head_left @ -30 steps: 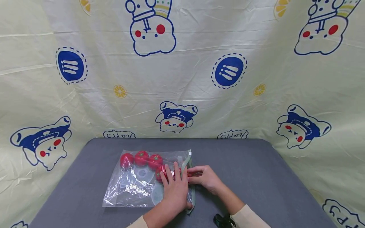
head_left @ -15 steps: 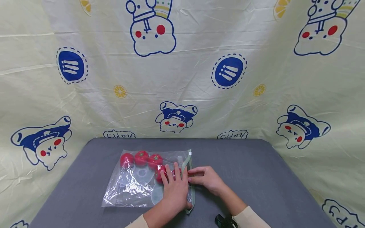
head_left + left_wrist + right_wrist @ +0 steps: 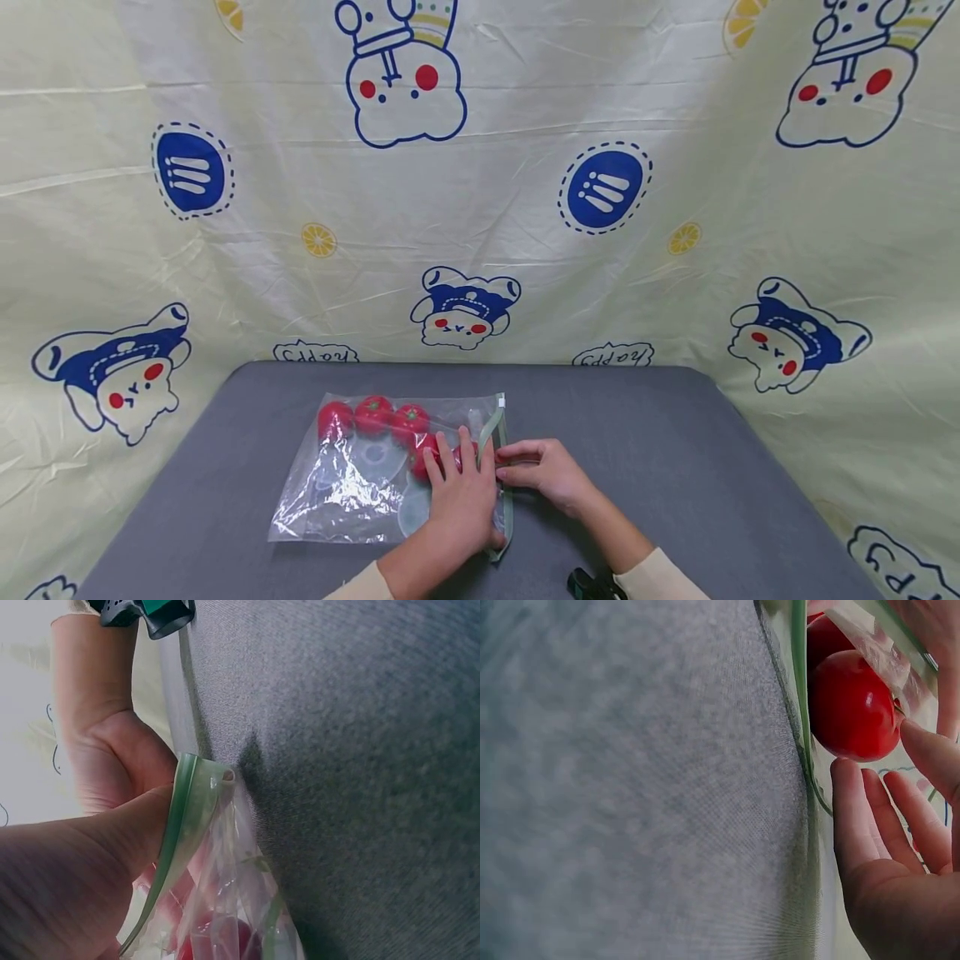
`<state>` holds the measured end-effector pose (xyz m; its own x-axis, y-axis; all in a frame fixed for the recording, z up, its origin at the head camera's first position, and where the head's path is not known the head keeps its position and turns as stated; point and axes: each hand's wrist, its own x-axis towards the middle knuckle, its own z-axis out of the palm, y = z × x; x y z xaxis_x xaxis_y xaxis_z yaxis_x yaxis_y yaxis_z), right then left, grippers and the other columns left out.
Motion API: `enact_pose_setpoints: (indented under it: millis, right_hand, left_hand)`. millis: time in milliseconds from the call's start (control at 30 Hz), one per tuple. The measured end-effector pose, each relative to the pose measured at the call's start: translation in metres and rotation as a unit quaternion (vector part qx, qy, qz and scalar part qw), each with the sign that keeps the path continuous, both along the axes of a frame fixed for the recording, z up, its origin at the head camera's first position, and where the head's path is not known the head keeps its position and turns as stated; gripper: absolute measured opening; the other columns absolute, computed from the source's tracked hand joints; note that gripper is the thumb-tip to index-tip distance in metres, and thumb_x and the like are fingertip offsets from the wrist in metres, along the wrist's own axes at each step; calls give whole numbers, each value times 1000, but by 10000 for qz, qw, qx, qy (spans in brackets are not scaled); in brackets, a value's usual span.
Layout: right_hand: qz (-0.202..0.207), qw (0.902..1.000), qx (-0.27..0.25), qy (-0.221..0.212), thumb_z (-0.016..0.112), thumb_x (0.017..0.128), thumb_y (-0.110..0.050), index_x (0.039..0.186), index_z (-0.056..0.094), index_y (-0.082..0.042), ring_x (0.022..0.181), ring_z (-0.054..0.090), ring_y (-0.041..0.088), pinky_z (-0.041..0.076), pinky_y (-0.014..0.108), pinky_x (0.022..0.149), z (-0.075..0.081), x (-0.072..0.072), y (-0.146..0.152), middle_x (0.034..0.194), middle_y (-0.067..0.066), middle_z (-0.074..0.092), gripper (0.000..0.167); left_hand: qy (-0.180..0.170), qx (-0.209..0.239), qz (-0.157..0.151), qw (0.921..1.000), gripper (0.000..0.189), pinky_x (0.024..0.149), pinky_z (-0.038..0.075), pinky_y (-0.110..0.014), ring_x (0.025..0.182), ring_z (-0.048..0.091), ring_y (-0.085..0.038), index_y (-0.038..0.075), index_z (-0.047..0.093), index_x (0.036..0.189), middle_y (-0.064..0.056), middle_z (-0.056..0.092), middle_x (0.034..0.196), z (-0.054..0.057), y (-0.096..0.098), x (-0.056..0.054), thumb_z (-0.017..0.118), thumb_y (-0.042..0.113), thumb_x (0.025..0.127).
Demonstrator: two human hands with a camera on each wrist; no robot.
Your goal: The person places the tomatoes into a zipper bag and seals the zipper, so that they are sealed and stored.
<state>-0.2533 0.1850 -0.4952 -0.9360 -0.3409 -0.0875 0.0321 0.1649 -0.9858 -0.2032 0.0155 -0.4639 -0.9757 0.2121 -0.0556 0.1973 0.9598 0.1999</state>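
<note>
A clear zip bag (image 3: 303,512) lies flat on the table, its mouth facing right and edged by a green zip strip (image 3: 178,814). Several red tomatoes (image 3: 372,416) sit inside. My left hand (image 3: 461,504) rests on the bag near the mouth, fingers straight and spread, with the thumb at the strip's near end. At the mouth, my right hand (image 3: 543,473) holds a tomato (image 3: 855,709) by its fingertips, thumb beside the stem. In the right wrist view another tomato (image 3: 826,639) shows behind it. The left palm hides part of the bag.
Grey cloth covers the table (image 3: 637,417). Behind it hangs a pale printed curtain (image 3: 510,217). A black wrist device (image 3: 592,583) sits by the right sleeve, close above the near part of the table.
Both hands and the bag stay almost in place; the right hand has shifted very slightly. The tomatoes lie as before.
</note>
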Motion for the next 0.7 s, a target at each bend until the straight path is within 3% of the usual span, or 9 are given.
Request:
enact_pose_setpoints:
  millis: [233, 467, 700]
  right_hand:
    - [-175, 9996, -200, 0, 79, 89, -8, 126, 64, 13, 96, 74, 12, 62, 34, 85, 3, 8, 2, 124, 28, 70, 45]
    - [-566, 9983, 7, -113, 82, 88, -14, 126, 67, 8, 97, 73, 13, 62, 36, 86, 5, 17, 2, 124, 23, 71, 47]
    - [-762, 9965, -74, -337, 81, 90, -17, 131, 63, 10, 98, 72, 12, 63, 35, 85, 8, 31, 1, 127, 25, 69, 52]
  left_hand:
    - [-73, -32, 19, 10000, 122, 121, 13, -74, 153, 14, -57, 17, 36, 157, -22, 26, 167, 2, 1, -2, 97, 49, 56]
    - [-177, -112, -60, 9998, 121, 120, 13, -75, 153, 14, -57, 19, 37, 158, -22, 27, 167, 6, 0, -5, 97, 49, 57]
    - [-192, 114, -124, 9997, 120, 120, 13, -75, 153, 14, -57, 18, 37, 158, -23, 28, 167, 10, -3, -5, 97, 48, 58]
